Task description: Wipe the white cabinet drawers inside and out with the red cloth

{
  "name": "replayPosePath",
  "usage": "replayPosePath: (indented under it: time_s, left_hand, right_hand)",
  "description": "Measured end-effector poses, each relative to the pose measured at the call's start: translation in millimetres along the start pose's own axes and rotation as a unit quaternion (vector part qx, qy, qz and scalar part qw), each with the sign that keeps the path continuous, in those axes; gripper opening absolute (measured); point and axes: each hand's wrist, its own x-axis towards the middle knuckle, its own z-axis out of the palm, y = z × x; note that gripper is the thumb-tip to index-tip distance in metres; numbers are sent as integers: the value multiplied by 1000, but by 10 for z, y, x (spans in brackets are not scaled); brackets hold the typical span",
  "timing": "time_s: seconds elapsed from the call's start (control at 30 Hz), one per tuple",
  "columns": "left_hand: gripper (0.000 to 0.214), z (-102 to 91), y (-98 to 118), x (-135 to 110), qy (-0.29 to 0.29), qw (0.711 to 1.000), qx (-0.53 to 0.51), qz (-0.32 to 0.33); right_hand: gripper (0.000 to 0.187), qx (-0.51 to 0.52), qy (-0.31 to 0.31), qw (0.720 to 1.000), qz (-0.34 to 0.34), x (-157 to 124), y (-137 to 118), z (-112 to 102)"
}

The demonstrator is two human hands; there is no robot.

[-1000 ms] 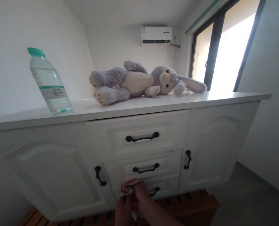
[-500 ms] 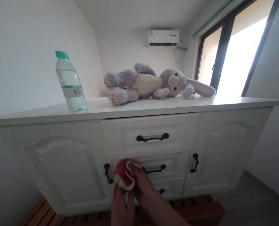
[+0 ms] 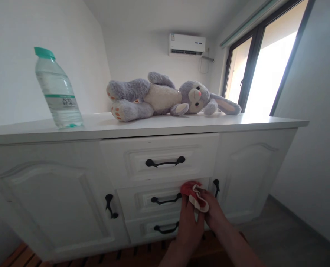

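1. Since half a second ago both hands and the cloth have shifted from the left end of the middle drawer, by the left door handle, to its right end, near the right door handle; a second ago they sat lower, at the bottom drawer.
2. Our left hand [image 3: 187,222] and right hand [image 3: 213,213] are side by side, both closed on the red and white cloth [image 3: 194,193]. Grip on each side: fingers wrapped on the bunched cloth, which is pressed on the cabinet front.
3. Cloth sits at the top right corner of the middle drawer [image 3: 160,198], just left of the right door handle [image 3: 216,187].
4. Progress, as a judgement: the wipe pass looks to have run up from the bottom drawer [image 3: 159,228] and across the middle one. The top drawer [image 3: 165,159], left door [image 3: 50,204] and right door [image 3: 251,174] show no cloth on them now; we cannot tell whether they were covered.
5. Containers: all three drawers and both doors are shut, so contents are hidden.
6. On the table [image 3: 153,126], meaning the cabinet top: a clear water bottle [image 3: 57,91] with a green cap stands upright at the left, nearly full by the look of it. A grey plush rabbit [image 3: 167,96] lies on its side, well apart from the bottle, with its ears toward the window [image 3: 259,66].
7. An air conditioner [image 3: 186,43] is on the back wall.
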Motion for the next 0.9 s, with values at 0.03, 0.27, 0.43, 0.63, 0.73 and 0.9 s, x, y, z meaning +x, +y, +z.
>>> replayPosePath:
  time_s: [0.03,0.27,0.43,0.63,0.73,0.9]
  left_hand:
    - [59,27,-96,-48,-4,1000,-5,-13]
    - [45,-251,-677,-362,42,989,-8,-141]
    - [51,-995,-955,-566,141,968,34,-204]
    - [54,-1661,-872,-650,199,962,72,-172]
    - [50,-1594,-641,-703,188,977,45,-89]
    - [54,-1191,-662,-1035,236,966,-66,-83]
  right_hand:
    - [28,-12,-3,1000,11,-4,97,-27]
    - [23,-112,14,994,12,57,914,200]
    - [17,-99,-101,990,15,-99,1212,1039]
    - [30,27,-134,989,57,-407,1155,1653]
    - [40,-17,-102,995,9,-516,839,1366]
    - [24,-356,-43,915,-185,-498,199,586]
